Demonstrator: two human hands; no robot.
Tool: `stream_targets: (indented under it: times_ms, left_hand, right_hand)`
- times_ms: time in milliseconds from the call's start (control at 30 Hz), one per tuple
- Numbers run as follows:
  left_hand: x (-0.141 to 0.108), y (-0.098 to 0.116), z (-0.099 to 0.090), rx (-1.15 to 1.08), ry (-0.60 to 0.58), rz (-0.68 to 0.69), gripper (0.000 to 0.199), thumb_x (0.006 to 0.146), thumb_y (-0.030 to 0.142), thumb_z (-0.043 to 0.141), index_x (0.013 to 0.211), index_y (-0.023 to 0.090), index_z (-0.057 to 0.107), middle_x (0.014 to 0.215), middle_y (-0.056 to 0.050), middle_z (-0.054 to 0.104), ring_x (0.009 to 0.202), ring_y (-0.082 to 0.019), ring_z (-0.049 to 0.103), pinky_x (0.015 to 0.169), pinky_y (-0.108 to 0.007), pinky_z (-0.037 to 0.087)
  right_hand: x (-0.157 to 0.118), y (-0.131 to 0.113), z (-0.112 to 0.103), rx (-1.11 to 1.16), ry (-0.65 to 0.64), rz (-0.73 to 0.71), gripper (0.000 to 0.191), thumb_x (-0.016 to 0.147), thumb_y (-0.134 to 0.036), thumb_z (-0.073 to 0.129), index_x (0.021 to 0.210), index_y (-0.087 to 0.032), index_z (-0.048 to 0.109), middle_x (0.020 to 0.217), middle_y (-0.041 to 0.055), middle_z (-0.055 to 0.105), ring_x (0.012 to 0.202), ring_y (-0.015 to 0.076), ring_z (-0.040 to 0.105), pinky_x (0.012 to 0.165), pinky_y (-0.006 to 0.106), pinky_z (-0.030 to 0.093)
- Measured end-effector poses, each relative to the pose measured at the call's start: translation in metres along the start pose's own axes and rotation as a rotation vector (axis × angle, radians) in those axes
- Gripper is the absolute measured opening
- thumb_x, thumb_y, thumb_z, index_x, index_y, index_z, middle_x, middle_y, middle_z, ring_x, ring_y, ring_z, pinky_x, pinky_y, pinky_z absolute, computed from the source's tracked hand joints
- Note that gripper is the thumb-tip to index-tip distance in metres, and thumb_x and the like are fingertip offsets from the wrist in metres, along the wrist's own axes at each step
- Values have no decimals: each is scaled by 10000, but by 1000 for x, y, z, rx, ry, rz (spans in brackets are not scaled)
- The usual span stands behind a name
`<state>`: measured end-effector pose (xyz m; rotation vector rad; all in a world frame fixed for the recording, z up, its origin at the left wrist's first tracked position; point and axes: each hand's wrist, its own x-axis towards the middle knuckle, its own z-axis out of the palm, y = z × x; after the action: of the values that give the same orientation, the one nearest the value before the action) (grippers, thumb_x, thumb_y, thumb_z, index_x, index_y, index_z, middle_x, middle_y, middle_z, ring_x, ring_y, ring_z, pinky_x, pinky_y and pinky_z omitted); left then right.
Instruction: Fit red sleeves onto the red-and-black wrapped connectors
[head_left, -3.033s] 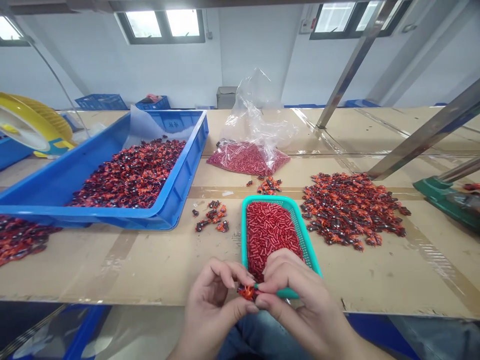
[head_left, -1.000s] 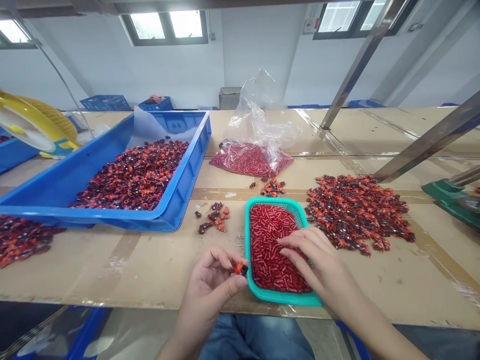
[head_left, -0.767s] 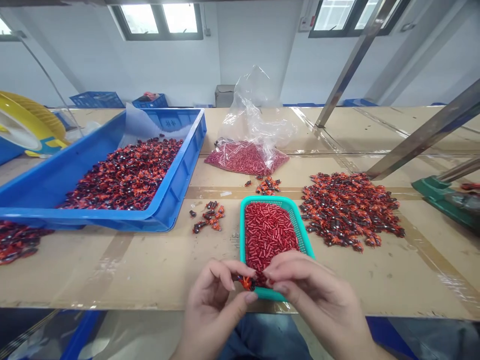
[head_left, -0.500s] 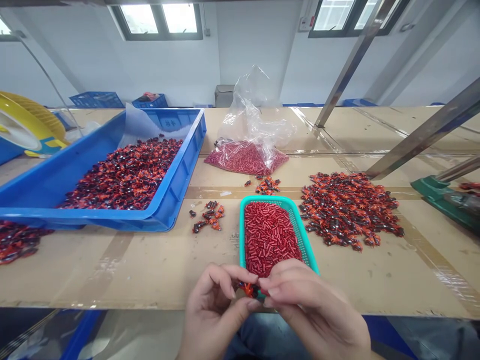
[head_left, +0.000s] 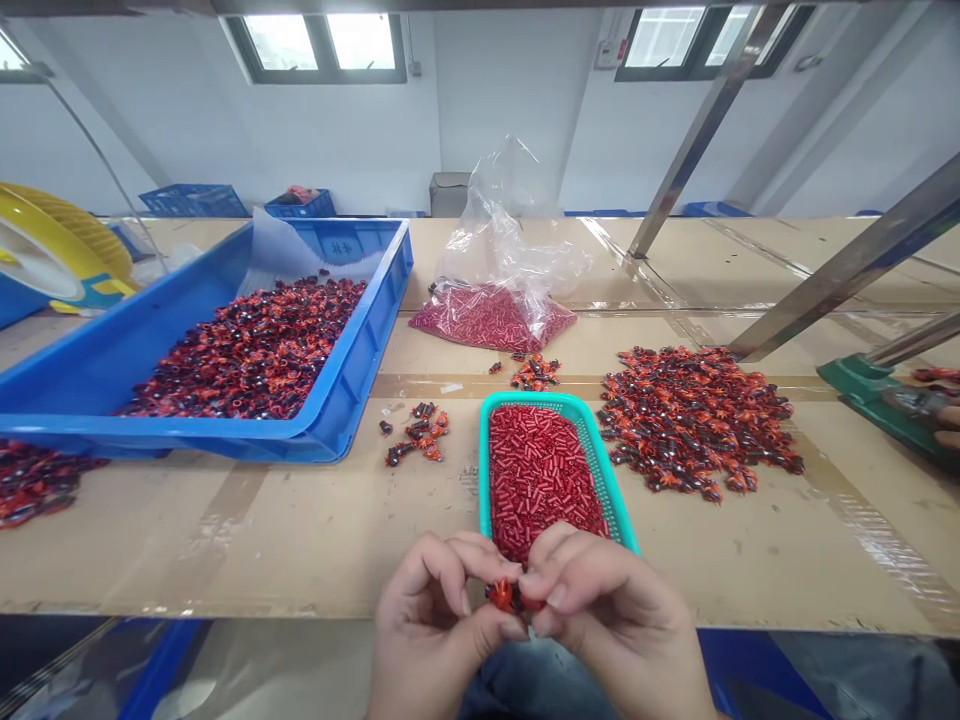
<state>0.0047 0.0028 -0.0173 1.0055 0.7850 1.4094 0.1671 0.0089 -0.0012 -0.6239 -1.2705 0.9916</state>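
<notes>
Now back from the basket (head_left: 485,470), right hand (head_left: 611,600) pinches a tube (head_left: 533,604), left hand (head_left: 420,640) an orange part (head_left: 501,596). Fitting seems underway.

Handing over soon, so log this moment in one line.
left hand: pinches orange-black part | right hand: pinches red piece beside it | basket: holds red tubes | pile: right of basket

Cardboard-covered table (head_left: 315,540): blue tray (head_left: 172,428), green basket (head_left: 611,470), clear bag (head_left: 499,295), orange-black heap (head_left: 697,420).

a factory workshop, shown by its cardboard-covered bench (head_left: 315,545), blue tray (head_left: 187,429) of small parts (head_left: 262,345) and loose heap (head_left: 697,420).
</notes>
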Motion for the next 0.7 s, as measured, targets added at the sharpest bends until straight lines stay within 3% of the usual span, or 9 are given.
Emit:
stream_targets:
  times_ms: [67, 133, 233, 300, 367, 433, 567, 700]
  left_hand:
    - [-1, -1, 1, 11, 14, 20, 344, 748, 116, 930, 694, 228, 610, 815, 41, 827, 855, -155, 755, 817, -257, 618]
    - [-3, -1, 1, 43, 33, 44, 346, 739, 121, 937, 691, 234, 613, 804, 33, 827, 848, -169, 751, 804, -276, 625]
    - [-4, 1, 3, 150, 39, 142, 341, 757, 218, 941, 676, 249, 611, 780, 11, 834, 864, -208, 747, 798, -328, 630]
    - [-4, 5, 4, 257, 9, 261, 333, 787, 319, 920, 671, 266, 613, 754, 5, 840, 847, -231, 744, 810, -381, 625]
    - [-3, 9, 5, 358, -49, 362, 321, 815, 374, 890, 677, 284, 615, 709, 7, 836, 762, -240, 735, 804, -432, 618]
    - [-2, 12, 7, 433, -116, 411, 313, 839, 373, 869, 686, 292, 608, 677, 14, 830, 668, -236, 718, 788, -459, 614]
    - [-2, 10, 10, 423, -123, 482, 355, 892, 400, 817, 692, 279, 551, 660, 29, 827, 591, -207, 706, 737, -427, 610]
    - [-7, 6, 8, 400, -193, 431, 292, 922, 311, 794, 727, 277, 580, 723, 11, 846, 638, -214, 735, 765, -439, 606]
  right_hand:
    - [-2, 0, 1, -17, 0, -18, 132, 918, -201, 795, 1001, -303, 804, 846, 35, 827, 781, 182, 752, 773, 333, 640]
    - [-4, 2, 2, 62, 24, 71, 115, 891, -198, 822, 950, -293, 798, 844, 30, 809, 811, 178, 745, 797, 325, 631]
    - [-7, 6, 3, 407, 38, 446, 243, 759, -247, 937, 922, -267, 758, 909, 5, 749, 833, 136, 708, 722, 229, 596]
    - [-10, 11, 4, 660, -50, 716, 432, 645, -289, 1005, 981, -240, 736, 933, -5, 715, 753, 94, 664, 617, 166, 530]
    - [-15, 17, 4, 820, -163, 868, 560, 547, -342, 1044, 993, -200, 736, 880, -10, 706, 628, 60, 603, 542, 148, 457]
    - [-20, 21, 4, 860, -207, 916, 603, 479, -390, 1059, 948, -178, 746, 798, -17, 695, 591, 64, 585, 539, 162, 433]
    - [-29, 24, 2, 832, -206, 937, 606, 392, -402, 1070, 835, -191, 714, 737, -44, 648, 635, 88, 578, 584, 184, 406]
    - [-36, 25, 2, 770, -190, 947, 663, 381, -514, 1050, 712, -192, 574, 773, -42, 599, 679, 88, 509, 643, 200, 372]
